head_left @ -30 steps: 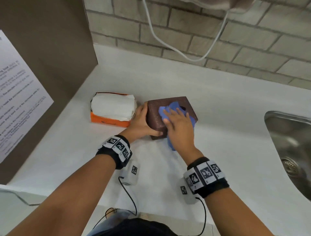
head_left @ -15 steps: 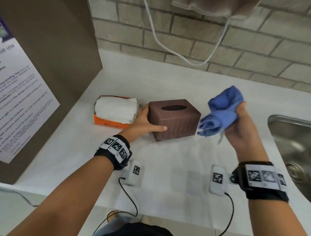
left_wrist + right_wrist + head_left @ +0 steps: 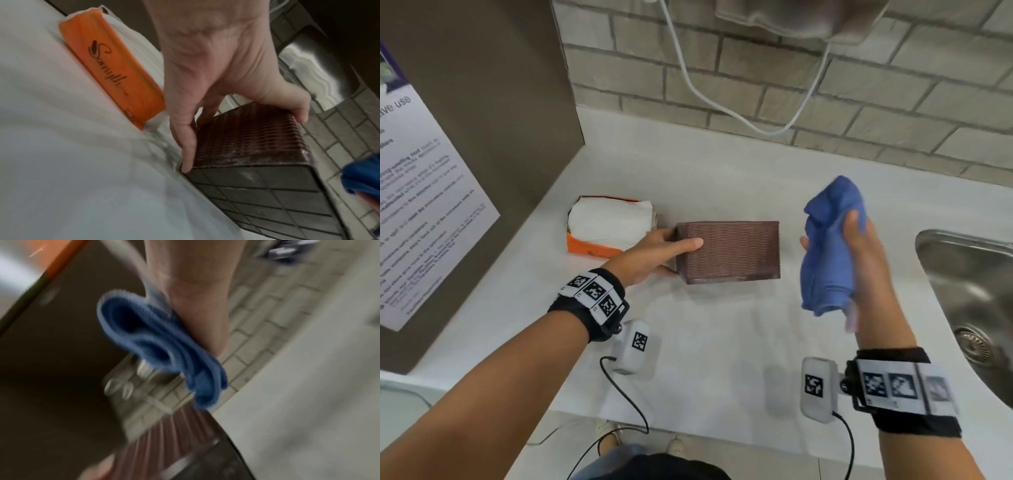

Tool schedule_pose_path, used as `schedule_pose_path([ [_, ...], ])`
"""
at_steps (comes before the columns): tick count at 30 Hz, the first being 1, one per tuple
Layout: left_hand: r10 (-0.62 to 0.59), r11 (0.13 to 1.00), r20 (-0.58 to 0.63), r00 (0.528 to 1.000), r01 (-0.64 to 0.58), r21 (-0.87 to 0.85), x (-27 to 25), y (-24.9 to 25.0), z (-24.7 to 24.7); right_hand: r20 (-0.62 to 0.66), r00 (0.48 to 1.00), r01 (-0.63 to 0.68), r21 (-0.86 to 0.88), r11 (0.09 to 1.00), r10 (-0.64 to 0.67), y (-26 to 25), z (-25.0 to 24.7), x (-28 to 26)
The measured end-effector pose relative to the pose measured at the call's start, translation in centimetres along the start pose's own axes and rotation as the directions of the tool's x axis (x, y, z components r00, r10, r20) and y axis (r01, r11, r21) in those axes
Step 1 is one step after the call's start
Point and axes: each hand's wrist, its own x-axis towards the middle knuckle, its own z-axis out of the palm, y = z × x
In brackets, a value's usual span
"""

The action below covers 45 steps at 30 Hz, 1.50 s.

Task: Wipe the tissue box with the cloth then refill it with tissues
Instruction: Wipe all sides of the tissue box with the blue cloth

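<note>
The brown ribbed tissue box (image 3: 732, 251) lies tipped on the white counter, a long ribbed side facing up. In the left wrist view its gridded bottom (image 3: 257, 194) faces me. My left hand (image 3: 657, 250) grips the box's left end, thumb on the upper side and fingers round the end. My right hand (image 3: 859, 253) holds the bunched blue cloth (image 3: 832, 240) in the air to the right of the box, apart from it. The blurred right wrist view shows the cloth (image 3: 156, 345) hanging from the hand above the box (image 3: 170, 434).
An opened orange pack of white tissues (image 3: 606, 226) lies just left of the box. A steel sink (image 3: 969, 284) is at the right edge. A brown panel with a paper notice (image 3: 465, 137) stands at the left, and a white cable (image 3: 722, 102) hangs on the brick wall.
A second ago the cloth lay on the box under my right hand; it has been lifted away to the right. My left hand has since tipped the box onto its side.
</note>
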Motion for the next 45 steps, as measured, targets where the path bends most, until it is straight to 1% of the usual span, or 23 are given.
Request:
schedule_pose_path([
  [1,-0.018,1.000,0.009,1.000,0.018,-0.008,0.0,-0.1,0.1,0.018,0.986,0.164,-0.243,0.956,-0.164,0.3,1.6,-0.1],
  [2,-0.032,0.999,0.014,0.999,0.032,-0.013,0.0,-0.1,0.1,0.090,0.949,0.308,-0.455,0.836,-0.301,1.0,2.9,-0.3],
  [3,-0.039,0.999,0.013,0.999,0.039,-0.010,0.1,-0.2,0.2,0.200,0.911,0.405,-0.605,0.685,-0.362,2.1,3.8,0.2],
  [5,-0.042,0.999,0.007,0.999,0.042,0.000,0.3,-0.2,0.3,0.366,0.867,0.490,-0.750,0.444,-0.338,4.5,5.0,0.8],
  [7,-0.030,0.999,0.018,0.999,0.031,-0.023,0.6,-0.6,-0.2,0.410,0.855,0.505,-0.798,0.329,-0.318,5.9,5.4,1.5],
  [9,0.041,0.999,0.097,0.994,-0.042,0.006,0.4,-1.2,-0.7,0.403,0.862,0.494,-0.805,0.329,-0.308,6.3,5.3,2.2],
  [11,0.116,0.974,0.162,0.980,-0.144,0.174,0.4,-1.6,-1.0,0.401,0.868,0.487,-0.804,0.342,-0.293,6.3,5.2,2.5],
  [14,0.241,0.886,0.084,0.967,-0.255,0.387,1.3,-1.8,-1.0,0.418,0.871,0.487,-0.804,0.341,-0.258,5.7,5.3,2.5],
  [15,0.275,0.880,0.062,0.960,-0.277,0.386,1.6,-1.9,-1.1,0.399,0.887,0.461,-0.787,0.409,-0.233,5.3,5.2,2.5],
  [18,0.245,0.925,0.049,0.968,-0.249,0.287,1.8,-1.6,-1.2,0.218,0.954,0.297,-0.590,0.751,-0.206,2.8,5.2,1.9],
  [20,0.239,0.929,0.049,0.970,-0.243,0.279,2.0,-1.7,-1.3,0.117,0.957,0.289,-0.504,0.814,-0.267,1.6,5.8,1.4],
  [21,0.245,0.929,0.042,0.969,-0.247,0.276,2.0,-1.8,-1.2,0.122,0.938,0.338,-0.540,0.771,-0.325,1.6,6.6,1.0],
  [23,0.257,0.940,0.013,0.966,-0.253,0.228,2.0,-1.9,-0.9,0.258,0.875,0.461,-0.704,0.541,-0.409,2.9,9.2,0.5],
  [26,0.282,0.947,-0.003,0.959,-0.278,0.160,1.8,-1.6,-0.5,0.504,0.830,0.533,-0.843,0.075,-0.240,8.1,12.3,0.1],
  [27,0.282,0.945,-0.003,0.959,-0.277,0.175,1.7,-1.4,-0.5,0.530,0.822,0.540,-0.841,-0.009,-0.210,9.6,12.7,0.0],
  [28,0.287,0.940,0.002,0.958,-0.282,0.190,1.6,-1.2,-0.4,0.537,0.815,0.544,-0.839,-0.036,-0.217,10.3,12.5,-0.1],
  [31,0.280,0.951,-0.013,0.960,-0.276,0.138,1.7,-1.4,-0.5,0.523,0.817,0.545,-0.838,0.032,-0.242,9.8,9.7,0.7],
  [35,0.282,0.955,-0.012,0.959,-0.280,0.096,1.9,-1.4,-0.1,0.309,0.897,0.375,-0.910,0.179,-0.315,8.3,4.8,2.4],
  [37,0.273,0.960,-0.020,0.962,-0.271,0.072,2.1,-1.5,0.0,0.257,0.912,0.313,-0.940,0.139,-0.319,8.8,6.3,2.0],
  [39,0.294,0.954,-0.041,0.955,-0.291,0.074,2.3,-1.5,0.0,0.357,0.869,0.385,-0.923,0.015,-0.342,10.2,10.0,0.6],
  [41,0.313,0.944,-0.054,0.948,-0.305,0.126,2.4,-1.3,-0.1,0.481,0.813,0.499,-0.866,-0.033,-0.327,11.2,12.4,-0.6],
  [43,0.304,0.948,-0.065,0.950,-0.296,0.114,2.4,-1.8,-0.3,0.532,0.795,0.543,-0.838,-0.051,-0.291,10.8,11.3,0.2],
  [45,0.280,0.959,-0.063,0.958,-0.276,0.068,2.3,-2.2,-0.3,0.487,0.816,0.505,-0.863,-0.029,-0.311,9.7,8.1,1.8],
])
